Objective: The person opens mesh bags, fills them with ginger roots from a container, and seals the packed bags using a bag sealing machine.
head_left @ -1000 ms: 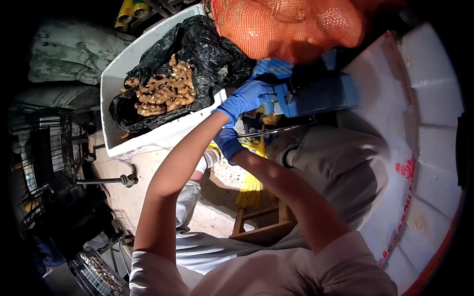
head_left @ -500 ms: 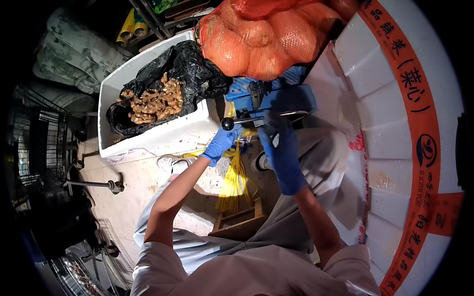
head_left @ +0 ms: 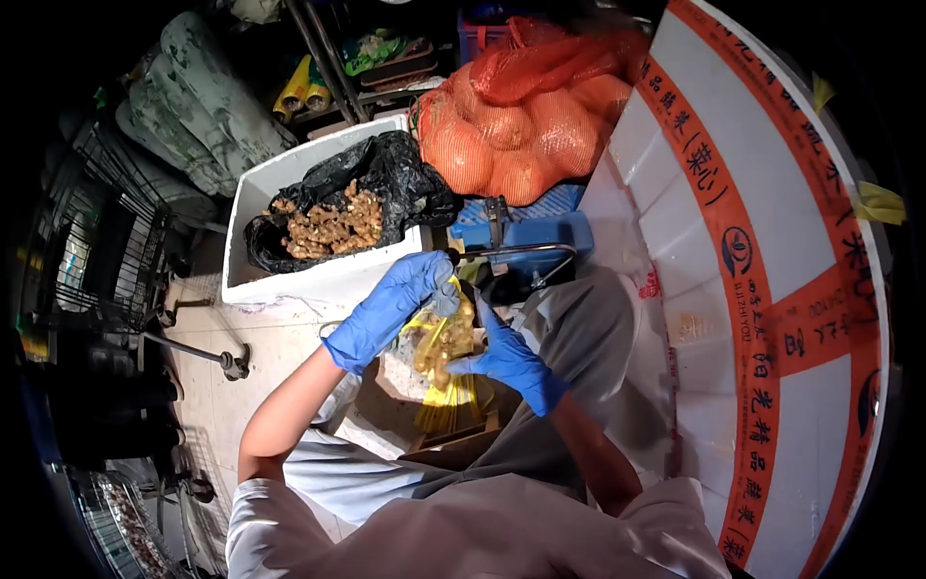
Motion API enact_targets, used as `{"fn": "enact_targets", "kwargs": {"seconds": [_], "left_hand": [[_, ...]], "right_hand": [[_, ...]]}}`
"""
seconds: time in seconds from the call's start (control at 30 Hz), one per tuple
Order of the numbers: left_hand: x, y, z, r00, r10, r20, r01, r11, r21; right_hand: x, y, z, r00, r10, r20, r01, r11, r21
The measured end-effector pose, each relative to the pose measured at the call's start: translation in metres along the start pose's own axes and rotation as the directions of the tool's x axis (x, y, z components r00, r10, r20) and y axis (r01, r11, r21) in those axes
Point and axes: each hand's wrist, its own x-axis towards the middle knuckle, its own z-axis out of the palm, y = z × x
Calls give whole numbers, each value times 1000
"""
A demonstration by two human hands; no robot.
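My hands are hemmed in: foam box [head_left: 289,280] upper left, blue machine [head_left: 540,236] above, white carton [head_left: 772,289] right; floor [head_left: 280,357] lower left open.

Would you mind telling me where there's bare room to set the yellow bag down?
Bare floor lies free between the white box and the left hand. Around the blue machine and onion sack it is crowded.

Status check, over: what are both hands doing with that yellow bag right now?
Left hand pinching yellow bag top. Right hand cupping its side. Blue sealer just beyond, nothing between.
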Motion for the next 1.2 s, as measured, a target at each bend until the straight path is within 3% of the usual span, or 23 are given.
{"fn": "enact_targets", "kwargs": {"seconds": [0.07,0.1,0.13,0.17,0.2,0.23,0.27,0.3,0.33,0.4,0.43,0.47,0.53,0.57,0.6,0.67,0.7,0.73,0.8,0.87,1.03,1.13,1.2], "left_hand": [[1,44,11,989,129,79,-138,983,120],[2,61,21,986,168,-8,-167,983,81],[-1,94,40,981,192,26,-193,980,48],[-2,117,58,965,257,45,-256,966,-23],[-1,135,71,945,322,65,-315,944,-96],[7,152,78,920,363,150,-355,932,-76],[15,170,85,886,397,238,-394,917,-63],[22,185,103,788,534,307,-511,845,-158],[20,203,127,762,580,288,-538,815,-216],[28,230,163,727,596,341,-493,799,-346],[32,241,179,706,604,370,-482,792,-375],[43,253,189,585,630,510,-478,776,-410],[61,275,218,335,706,624,-461,701,-545],[61,288,227,268,678,684,-434,719,-543],[70,302,235,136,631,764,-308,760,-572],[72,308,250,301,712,635,-461,691,-557],[76,312,261,231,632,739,-285,771,-570],[78,309,270,216,622,753,-264,779,-568],[73,299,288,240,711,661,-361,698,-619],[63,292,306,364,810,460,-561,585,-586],[59,283,349,501,766,403,-420,623,-660],[79,269,386,412,757,506,-565,649,-510],[83,249,407,193,651,734,-608,667,-431]], "right_hand": [[0,-36,-15,998,57,3,-57,988,141],[4,-47,-21,991,-85,-104,106,968,228],[6,-59,-29,952,-216,-218,275,917,291],[0,-78,-39,949,-169,-268,240,935,260],[-7,-101,-45,934,-146,-325,292,838,462],[-9,-110,-52,894,-192,-405,316,911,265],[-12,-125,-62,854,-220,-472,336,925,177],[-14,-141,-72,808,-246,-535,342,936,86],[-16,-160,-83,813,-257,-522,336,940,62],[-2,-178,-93,607,-371,-703,447,891,-84],[1,-196,-106,524,-383,-761,545,837,-46],[-5,-220,-124,332,-484,-810,414,846,-336],[0,-234,-155,211,-529,-822,503,780,-373],[-2,-245,-171,165,-509,-845,535,765,-357],[-3,-254,-181,81,-493,-866,474,784,-401],[-16,-279,-201,15,-481,-876,610,699,-373],[-15,-278,-211,-89,-532,-842,563,670,-483],[-18,-277,-216,-150,-542,-827,513,673,-534],[-32,-279,-214,-248,-540,-804,267,760,-593],[-44,-276,-215,-344,-567,-749,198,735,-648],[-89,-267,-228,-440,-528,-726,155,752,-641],[-107,-282,-218,-450,-407,-795,249,798,-549],[-113,-278,-221,-473,-418,-776,223,795,-565]]}}
